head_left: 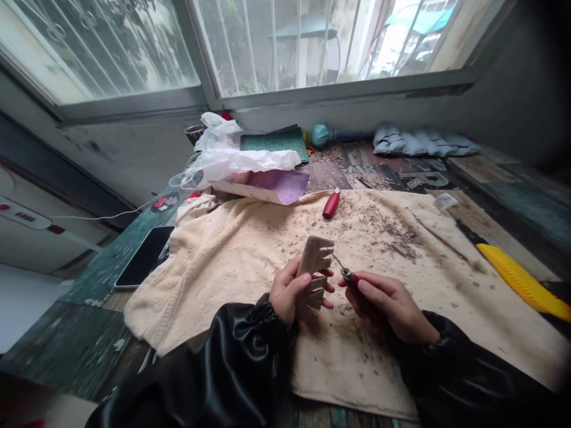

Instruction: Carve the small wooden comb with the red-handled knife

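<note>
My left hand (288,291) is closed around a wooden comb (312,261) with wide teeth that point right. The comb stands tilted above a cream towel (223,285). Opposite it, my right hand (386,303) grips an awl (350,279) with a dark red handle and a metal collar. The awl's thin shaft reaches up and left to the comb's teeth; whether its tip touches the wood I cannot tell. A second red handle (331,205) lies on the towel beyond both hands. Wood shavings (404,241) are scattered over the towel.
A yellow-handled tool (521,279) lies at the right. A dark phone-like device (145,257) rests at the left edge of the towel. Behind are white plastic wrapping (241,160), a purple packet (285,184), a green mat (276,142) and a grey puffy bundle (419,141) below the window.
</note>
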Demonstrator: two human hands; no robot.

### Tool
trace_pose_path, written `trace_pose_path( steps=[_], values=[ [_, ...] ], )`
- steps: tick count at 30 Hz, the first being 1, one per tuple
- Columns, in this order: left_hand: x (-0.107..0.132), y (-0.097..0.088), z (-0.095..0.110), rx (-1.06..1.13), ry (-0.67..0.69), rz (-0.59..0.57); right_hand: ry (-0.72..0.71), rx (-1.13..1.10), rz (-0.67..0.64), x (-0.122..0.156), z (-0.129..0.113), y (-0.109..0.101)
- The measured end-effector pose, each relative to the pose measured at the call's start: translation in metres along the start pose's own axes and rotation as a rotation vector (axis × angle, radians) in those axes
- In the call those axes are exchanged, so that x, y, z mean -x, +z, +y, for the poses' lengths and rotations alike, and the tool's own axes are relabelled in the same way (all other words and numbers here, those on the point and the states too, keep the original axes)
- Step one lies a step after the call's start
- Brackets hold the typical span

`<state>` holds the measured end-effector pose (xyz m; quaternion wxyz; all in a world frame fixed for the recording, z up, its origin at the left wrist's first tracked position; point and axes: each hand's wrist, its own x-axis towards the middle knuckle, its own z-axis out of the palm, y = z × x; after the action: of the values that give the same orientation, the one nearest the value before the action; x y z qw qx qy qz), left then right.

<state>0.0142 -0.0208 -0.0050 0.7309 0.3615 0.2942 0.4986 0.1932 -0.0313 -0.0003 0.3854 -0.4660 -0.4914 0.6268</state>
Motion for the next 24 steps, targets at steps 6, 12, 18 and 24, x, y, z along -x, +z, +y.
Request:
trace_pose_path(
  steps=[6,12,18,24],
  values=[
    [-0.003,-0.002,-0.001,0.03,0.002,0.009,0.169,-0.264,-0.109,-0.01,0.001,-0.01],
    [-0.003,0.0,0.001,0.061,-0.026,0.025,0.182,-0.259,-0.212,-0.008,-0.005,-0.012],
    [-0.002,0.001,0.001,0.067,-0.04,0.032,0.134,-0.127,0.013,-0.005,-0.004,-0.004],
    [-0.003,0.001,-0.003,0.026,-0.036,0.04,-0.463,0.486,0.24,0.001,0.004,0.001]
  ],
)
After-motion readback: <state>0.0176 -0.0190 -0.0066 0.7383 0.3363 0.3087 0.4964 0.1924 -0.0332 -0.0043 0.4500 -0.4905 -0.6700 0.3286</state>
